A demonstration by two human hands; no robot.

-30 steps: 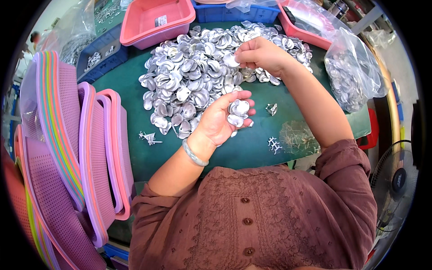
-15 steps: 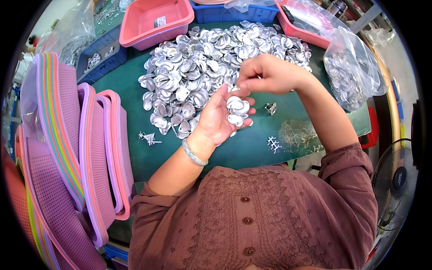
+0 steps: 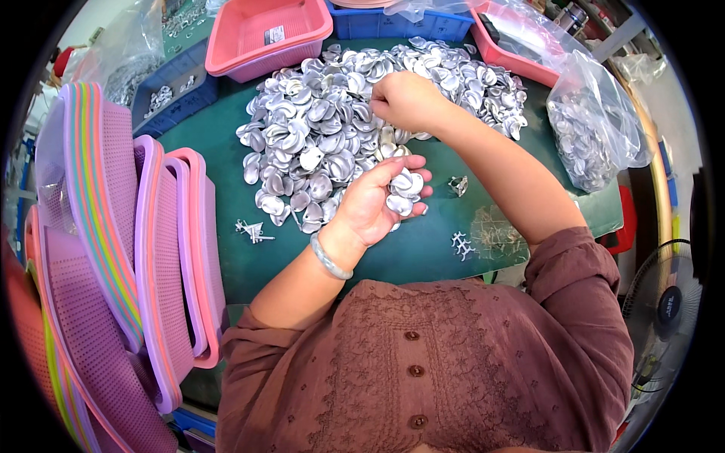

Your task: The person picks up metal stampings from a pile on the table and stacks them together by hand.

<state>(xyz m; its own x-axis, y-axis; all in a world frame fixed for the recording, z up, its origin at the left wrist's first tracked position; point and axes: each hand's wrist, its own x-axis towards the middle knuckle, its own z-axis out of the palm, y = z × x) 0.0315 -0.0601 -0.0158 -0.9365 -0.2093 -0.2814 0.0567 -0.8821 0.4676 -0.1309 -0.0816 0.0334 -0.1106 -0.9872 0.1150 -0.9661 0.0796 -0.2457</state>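
A big pile of shiny silver shell-shaped metal pieces (image 3: 325, 128) covers the green table top (image 3: 423, 249). My left hand (image 3: 377, 200) is cupped palm-up at the pile's near edge and holds a few of these pieces (image 3: 400, 192) stacked in its palm. A pale bangle sits on that wrist. My right hand (image 3: 404, 102) is down on the middle of the pile, fingers curled among the pieces; what its fingertips pinch is hidden.
Stacked purple and pink perforated trays (image 3: 128, 257) stand on edge at the left. A pink basket (image 3: 264, 34) and blue bins (image 3: 393, 23) line the back. A clear bag of metal pieces (image 3: 596, 124) sits right. Small metal scraps (image 3: 253, 230) lie on the table.
My right hand went from the pile to my left palm, then back out onto the pile. The left hand stayed cupped with its pieces.
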